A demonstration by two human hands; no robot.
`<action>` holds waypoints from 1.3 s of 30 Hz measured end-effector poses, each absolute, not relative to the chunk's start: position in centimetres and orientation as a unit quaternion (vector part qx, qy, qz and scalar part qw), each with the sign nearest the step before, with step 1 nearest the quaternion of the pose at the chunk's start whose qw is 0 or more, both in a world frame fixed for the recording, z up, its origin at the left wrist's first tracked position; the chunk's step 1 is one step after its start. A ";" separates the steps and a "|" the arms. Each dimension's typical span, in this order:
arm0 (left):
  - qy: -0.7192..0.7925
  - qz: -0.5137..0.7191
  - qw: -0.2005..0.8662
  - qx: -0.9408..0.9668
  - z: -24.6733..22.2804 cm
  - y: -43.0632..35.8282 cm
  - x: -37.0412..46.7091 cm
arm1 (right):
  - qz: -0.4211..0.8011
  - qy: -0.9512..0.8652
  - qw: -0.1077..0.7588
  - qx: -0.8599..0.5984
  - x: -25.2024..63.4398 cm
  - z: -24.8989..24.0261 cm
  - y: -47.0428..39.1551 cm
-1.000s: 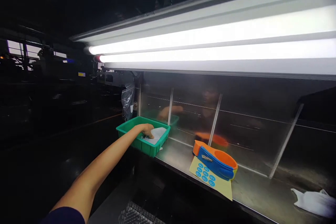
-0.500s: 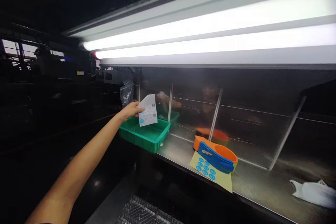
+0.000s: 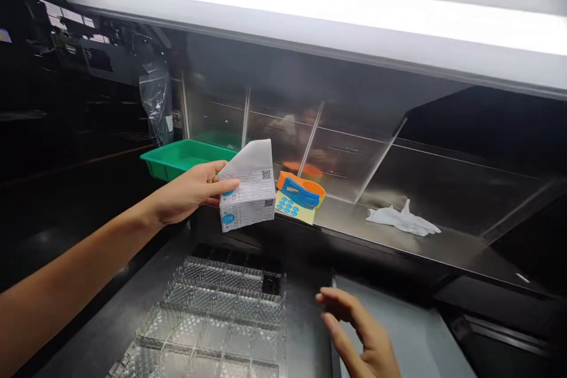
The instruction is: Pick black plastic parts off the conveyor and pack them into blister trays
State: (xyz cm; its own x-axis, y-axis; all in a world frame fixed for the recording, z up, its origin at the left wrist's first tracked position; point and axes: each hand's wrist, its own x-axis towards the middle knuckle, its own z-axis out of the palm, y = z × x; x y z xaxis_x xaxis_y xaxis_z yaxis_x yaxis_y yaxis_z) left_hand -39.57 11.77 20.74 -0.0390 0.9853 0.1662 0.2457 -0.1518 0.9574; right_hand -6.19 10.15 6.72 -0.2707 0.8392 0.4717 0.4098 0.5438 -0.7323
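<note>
My left hand grips a sheet of printed labels by its left edge, thumb on the front. The sheet carries small QR codes and blue round stickers, and its blank upper part slants at one corner. At the lower right my right hand has its thumb and fingers apart with nothing between them. Below the labels lies a clear plastic compartment tray; one small black item sits in a cell at its far right.
On the metal shelf stand a green bin, an orange and blue tape dispenser, a yellow sheet of blue stickers and a crumpled white glove or cloth. A grey panel lies at right. Bright tube lights hang overhead.
My left hand has brought the label sheet away from above the green bin, nearer to me. My right hand has come into view. The view has turned down and to the right.
</note>
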 end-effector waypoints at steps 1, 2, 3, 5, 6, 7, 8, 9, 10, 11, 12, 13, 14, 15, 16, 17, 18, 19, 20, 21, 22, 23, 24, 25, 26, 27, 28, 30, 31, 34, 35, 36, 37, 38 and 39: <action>0.522 0.484 0.398 0.578 20.2 11.2 -38.5 | 0.328 -0.756 0.428 -0.371 -7.3 7.1 10.0; 0.516 0.479 0.418 0.574 19.7 10.7 -37.5 | 0.386 -0.733 0.437 -0.351 -8.4 7.5 10.1; 0.512 0.473 0.436 0.568 19.1 10.2 -36.6 | 0.427 -0.713 0.446 -0.332 -9.3 7.9 10.1; 0.510 0.463 0.465 0.557 18.2 9.3 -35.3 | 0.480 -0.692 0.447 -0.301 -10.7 8.5 10.0; 0.509 0.458 0.475 0.553 17.8 8.8 -34.9 | 0.498 -0.692 0.437 -0.289 -11.0 8.8 9.8; 0.508 0.453 0.483 0.550 17.5 8.4 -34.5 | 0.509 -0.694 0.424 -0.280 -11.1 9.0 9.5; 0.508 0.449 0.489 0.549 17.3 8.0 -34.3 | 0.517 -0.697 0.414 -0.277 -11.1 9.2 9.1; 0.507 0.447 0.493 0.548 17.1 7.6 -34.1 | 0.519 -0.698 0.409 -0.278 -10.9 9.3 8.6; 0.507 0.447 0.494 0.546 17.0 7.3 -34.0 | 0.518 -0.697 0.409 -0.281 -10.7 9.4 8.1; 0.508 0.448 0.494 0.544 17.0 6.9 -33.9 | 0.515 -0.695 0.413 -0.283 -10.5 9.5 7.7; 0.510 0.448 0.495 0.543 17.0 6.6 -33.8 | 0.514 -0.694 0.418 -0.282 -10.2 9.5 7.3; 0.511 0.447 0.496 0.542 17.0 6.4 -33.8 | 0.516 -0.692 0.421 -0.278 -10.1 9.5 7.0; 0.510 0.445 0.498 0.543 17.1 6.1 -33.7 | 0.517 -0.691 0.423 -0.275 -9.9 9.5 6.8; 0.509 0.442 0.501 0.544 17.2 5.9 -33.6 | 0.519 -0.691 0.423 -0.273 -9.8 9.5 6.6; 0.506 0.441 0.503 0.545 17.2 5.6 -33.5 | 0.520 -0.691 0.422 -0.272 -9.7 9.4 6.5; 0.503 0.440 0.505 0.546 17.2 5.4 -33.4 | 0.523 -0.692 0.419 -0.270 -9.6 9.4 6.4; 0.502 0.441 0.504 0.547 17.3 5.2 -33.2 | 0.526 -0.692 0.415 -0.269 -9.5 9.3 6.3; 0.501 0.439 0.505 0.548 17.3 4.9 -33.0 | 0.528 -0.692 0.413 -0.267 -9.3 9.3 6.2; 0.502 0.437 0.504 0.550 17.3 4.7 -32.8 | 0.530 -0.692 0.412 -0.267 -9.2 9.3 6.1; 0.502 0.434 0.504 0.552 17.3 4.4 -32.6 | 0.531 -0.691 0.412 -0.268 -9.0 9.2 5.9; 0.503 0.431 0.503 0.554 17.3 4.1 -32.4 | 0.531 -0.688 0.414 -0.271 -8.8 9.3 5.7; 0.505 0.429 0.501 0.556 17.3 3.9 -32.2 | 0.531 -0.685 0.417 -0.274 -8.6 9.3 5.5; 0.507 0.427 0.499 0.558 17.3 3.6 -32.0 | 0.531 -0.681 0.421 -0.277 -8.4 9.3 5.2; 0.509 0.425 0.496 0.560 17.4 3.3 -31.8 | 0.531 -0.678 0.424 -0.278 -8.2 9.3 4.9; 0.511 0.423 0.493 0.563 17.4 3.1 -31.6 | 0.532 -0.676 0.427 -0.278 -8.0 9.3 4.7; 0.513 0.420 0.490 0.566 17.4 2.9 -31.4 | 0.532 -0.676 0.428 -0.277 -7.8 9.2 4.4; 0.515 0.417 0.488 0.569 17.4 2.8 -31.2 | 0.531 -0.679 0.427 -0.274 -7.5 9.1 4.3; 0.515 0.409 0.488 0.574 17.5 2.6 -30.8 | 0.524 -0.686 0.427 -0.271 -7.1 8.8 4.0; 0.514 0.405 0.489 0.576 17.5 2.6 -30.6 | 0.518 -0.690 0.428 -0.270 -6.9 8.8 4.0; 0.514 0.399 0.491 0.579 17.5 2.7 -30.1 | 0.483 -0.715 0.422 -0.278 -5.9 9.3 3.9; 0.513 0.400 0.491 0.580 17.4 2.8 -30.0 | 0.464 -0.725 0.423 -0.283 -5.4 9.9 3.7; 0.513 0.400 0.491 0.580 17.4 2.8 -29.9 | 0.442 -0.732 0.432 -0.288 -4.8 10.6 3.4; 0.512 0.400 0.492 0.580 17.4 2.9 -29.8 | 0.422 -0.734 0.447 -0.289 -4.1 11.4 2.9; 0.512 0.399 0.493 0.579 17.4 2.9 -29.7 | 0.409 -0.734 0.466 -0.277 -3.3 12.3 2.2; 0.513 0.396 0.495 0.579 17.4 2.9 -29.6 | 0.404 -0.730 0.485 -0.262 -2.6 13.2 1.3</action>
State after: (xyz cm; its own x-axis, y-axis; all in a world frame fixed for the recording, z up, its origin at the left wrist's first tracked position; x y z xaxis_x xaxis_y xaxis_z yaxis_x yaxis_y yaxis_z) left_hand -29.60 2.90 17.39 0.1594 0.9860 -0.0487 0.2017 0.0158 0.9793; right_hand -2.57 1.29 13.17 -0.3916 0.7749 0.4962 -0.0097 0.5357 -0.8443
